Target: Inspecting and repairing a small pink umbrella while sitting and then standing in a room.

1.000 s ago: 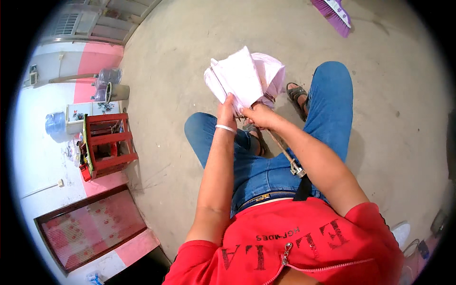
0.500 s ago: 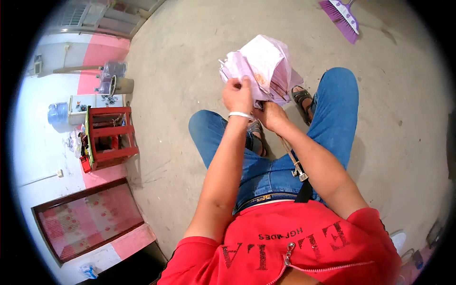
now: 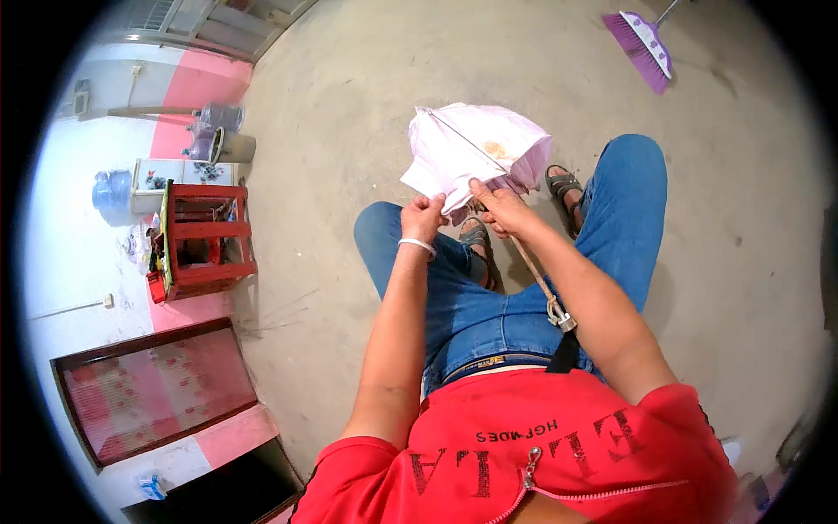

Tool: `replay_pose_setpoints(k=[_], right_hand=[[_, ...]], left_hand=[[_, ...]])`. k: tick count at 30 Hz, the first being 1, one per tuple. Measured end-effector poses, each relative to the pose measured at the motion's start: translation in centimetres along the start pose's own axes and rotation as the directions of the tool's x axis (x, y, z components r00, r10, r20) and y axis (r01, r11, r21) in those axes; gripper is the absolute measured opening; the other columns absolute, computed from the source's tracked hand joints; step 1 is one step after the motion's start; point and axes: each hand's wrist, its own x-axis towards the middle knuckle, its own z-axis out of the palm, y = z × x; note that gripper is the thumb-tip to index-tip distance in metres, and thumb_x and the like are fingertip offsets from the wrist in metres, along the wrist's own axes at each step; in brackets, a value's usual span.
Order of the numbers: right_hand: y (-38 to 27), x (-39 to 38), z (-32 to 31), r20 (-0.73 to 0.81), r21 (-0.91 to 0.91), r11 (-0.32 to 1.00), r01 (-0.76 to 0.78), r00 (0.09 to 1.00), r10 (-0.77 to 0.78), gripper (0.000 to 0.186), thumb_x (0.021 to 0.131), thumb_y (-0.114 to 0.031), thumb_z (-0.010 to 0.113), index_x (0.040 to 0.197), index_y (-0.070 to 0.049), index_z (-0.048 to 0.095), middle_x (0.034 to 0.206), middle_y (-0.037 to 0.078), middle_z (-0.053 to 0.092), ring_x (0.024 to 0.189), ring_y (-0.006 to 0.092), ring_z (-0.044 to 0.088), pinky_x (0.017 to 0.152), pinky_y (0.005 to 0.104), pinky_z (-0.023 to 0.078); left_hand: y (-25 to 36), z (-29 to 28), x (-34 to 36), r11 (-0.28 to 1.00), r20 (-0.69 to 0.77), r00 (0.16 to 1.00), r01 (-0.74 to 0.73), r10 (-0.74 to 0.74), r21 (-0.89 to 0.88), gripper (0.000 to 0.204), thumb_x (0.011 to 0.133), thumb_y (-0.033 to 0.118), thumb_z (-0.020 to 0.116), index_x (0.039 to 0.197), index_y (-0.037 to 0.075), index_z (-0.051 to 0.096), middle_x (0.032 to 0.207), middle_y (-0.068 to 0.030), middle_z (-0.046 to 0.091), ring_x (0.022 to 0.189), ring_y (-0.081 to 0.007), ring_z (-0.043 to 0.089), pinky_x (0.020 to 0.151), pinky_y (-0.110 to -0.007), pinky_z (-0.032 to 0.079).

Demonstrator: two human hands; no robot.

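Note:
A pale pink umbrella [image 3: 463, 148] with bunched fabric, thin ribs and a brown stain is held out between my knees. My left hand [image 3: 423, 218], with a white band at the wrist, pinches the lower left edge of its fabric. My right hand [image 3: 506, 210] is closed on the umbrella near the shaft, thumb up against the fabric. The shaft [image 3: 532, 266] runs down under my right forearm to a metal fitting [image 3: 561, 319] and a black strap at my lap.
A purple broom [image 3: 637, 48] lies at the upper right on the concrete floor [image 3: 332, 113]. Along the left wall stand a red wooden stand [image 3: 209, 231], a white cabinet, blue water jugs [image 3: 112, 189] and a bucket [image 3: 236, 148]. My jeans-clad legs and sandalled feet frame the umbrella.
Over the last second the fabric has been turned and spread flatter. My left hand rose, then dropped to the fabric's lower left edge; my right thumb now shows on top.

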Motion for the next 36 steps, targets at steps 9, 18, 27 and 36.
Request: replay_pose_setpoints(k=[9,18,27,36], right_hand=[[-0.4,-0.5,0.4,-0.182,-0.396,0.917,0.053,0.974,-0.135,0.068,0.088,-0.057,0.044,0.09,0.008,0.063,0.075,0.022,0.064,0.071,0.0336,0.063,0.07,0.0418,0.047],[0.2,-1.7,0.8,-0.084,-0.212,0.973,0.09,0.99,-0.11,0.067,0.09,-0.056,0.043,0.078,0.007,0.062,0.068,0.017,0.063,0.066,0.0262,0.063,0.064,0.0381,0.048],[-0.8,-1.7,0.2,-0.164,-0.278,0.955,0.105,0.974,-0.155,0.061,0.089,-0.051,0.047,0.08,0.008,0.061,0.064,0.014,0.061,0.062,0.0248,0.061,0.06,0.0368,0.048],[-0.6,-1.2,1.8,-0.132,0.091,0.995,0.033,0.991,-0.021,0.035,0.089,-0.041,0.054,0.074,-0.008,0.052,0.055,0.0,0.045,0.037,0.0089,0.034,0.034,0.0271,0.028]], left_hand=[[8.9,2.9,-5.4,0.464,0.026,0.714,-0.483,0.7,0.742,0.027,0.082,0.024,0.06,0.1,0.004,0.058,0.11,-0.0185,0.058,0.102,-0.0355,0.055,0.087,-0.042,0.043],[4.0,2.2,2.8,0.391,0.09,0.724,-0.467,0.684,0.793,0.061,0.09,0.043,0.046,0.139,0.008,0.037,0.146,-0.0181,0.032,0.134,-0.0327,0.031,0.109,-0.052,0.019],[8.8,1.5,-0.3,0.587,-0.195,0.658,-0.45,0.727,0.673,0.045,0.076,0.003,0.048,0.121,0.002,0.05,0.115,-0.0205,0.056,0.107,-0.0381,0.053,0.094,-0.043,0.041],[1.8,0.0,-1.6,0.152,0.141,0.916,-0.21,0.375,0.966,0.032,0.087,0.021,0.048,0.113,0.006,0.059,0.101,-0.0173,0.063,0.095,-0.0372,0.057,0.088,-0.044,0.043]])
